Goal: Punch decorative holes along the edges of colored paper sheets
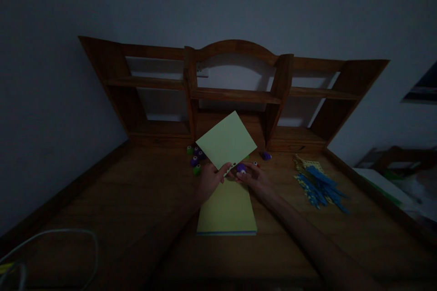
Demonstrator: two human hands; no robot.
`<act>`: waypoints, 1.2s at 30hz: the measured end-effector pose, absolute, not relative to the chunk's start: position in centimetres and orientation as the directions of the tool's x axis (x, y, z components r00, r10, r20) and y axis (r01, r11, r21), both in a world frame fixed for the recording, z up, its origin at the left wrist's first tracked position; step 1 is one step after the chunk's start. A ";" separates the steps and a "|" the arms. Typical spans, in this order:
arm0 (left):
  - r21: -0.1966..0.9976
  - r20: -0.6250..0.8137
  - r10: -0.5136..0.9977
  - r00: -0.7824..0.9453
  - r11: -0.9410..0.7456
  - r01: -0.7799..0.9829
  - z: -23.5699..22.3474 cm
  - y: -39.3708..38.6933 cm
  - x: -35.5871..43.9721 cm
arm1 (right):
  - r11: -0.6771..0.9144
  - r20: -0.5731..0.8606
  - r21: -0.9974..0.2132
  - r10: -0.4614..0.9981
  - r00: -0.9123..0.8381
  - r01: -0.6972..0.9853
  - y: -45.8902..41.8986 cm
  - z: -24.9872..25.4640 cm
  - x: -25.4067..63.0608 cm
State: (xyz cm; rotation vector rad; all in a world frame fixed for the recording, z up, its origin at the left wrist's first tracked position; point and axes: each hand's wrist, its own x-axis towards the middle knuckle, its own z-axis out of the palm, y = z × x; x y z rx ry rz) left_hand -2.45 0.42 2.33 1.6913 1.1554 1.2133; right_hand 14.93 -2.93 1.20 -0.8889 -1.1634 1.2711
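Note:
My left hand (209,179) pinches the lower corner of a light green paper sheet (226,140) and holds it tilted up over the desk. My right hand (254,178) grips a small purple paper punch (241,168) set against the sheet's lower edge, where several small holes show. Below both hands lies a stack of yellow-green paper (226,213) flat on the wooden desk (143,200).
A cluster of small green and purple punches (194,158) sits left of the sheet, and one more purple punch (266,156) to the right. Blue and yellow paper strips (319,184) lie at right. A wooden shelf hutch (235,95) stands behind. A white cable (51,241) curls at front left.

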 end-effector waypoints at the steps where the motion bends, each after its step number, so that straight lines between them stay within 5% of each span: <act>1: 0.909 0.297 0.943 0.151 -0.328 0.256 2.3 0.4 -2.4 | 0.131 0.153 -0.963 0.985 -0.076 -0.237 -2.9 1.1 15.0; 23: 0.863 0.303 0.879 0.368 -0.417 0.285 0.7 0.8 -2.1 | 0.116 0.128 -0.983 0.989 -0.076 -0.143 -2.5 0.6 15.9; 36: 0.834 0.295 0.857 0.423 -0.447 0.323 0.0 1.1 -2.2 | -0.001 0.022 -0.968 0.996 -0.089 -0.250 -2.7 0.9 16.0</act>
